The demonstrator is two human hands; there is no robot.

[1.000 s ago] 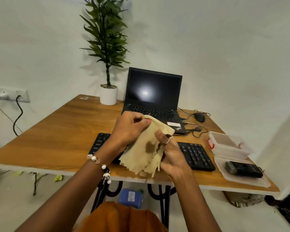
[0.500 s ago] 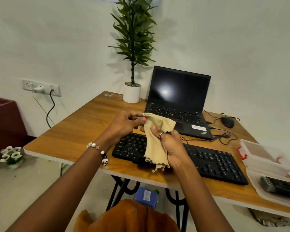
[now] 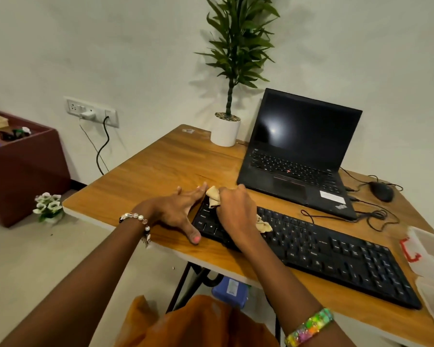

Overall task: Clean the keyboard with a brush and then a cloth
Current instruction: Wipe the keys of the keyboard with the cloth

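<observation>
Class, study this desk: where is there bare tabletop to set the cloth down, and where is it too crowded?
Free: the wooden table is bare between the plant pot, the table's left edge and the left hand. Crowded: the keyboard and right hand with cloth fill the front; the laptop, mouse and cables fill the right.

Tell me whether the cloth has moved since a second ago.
Yes. The cloth was held up in both hands above the keyboard; now the right hand presses it down onto the keyboard's left end.
</observation>
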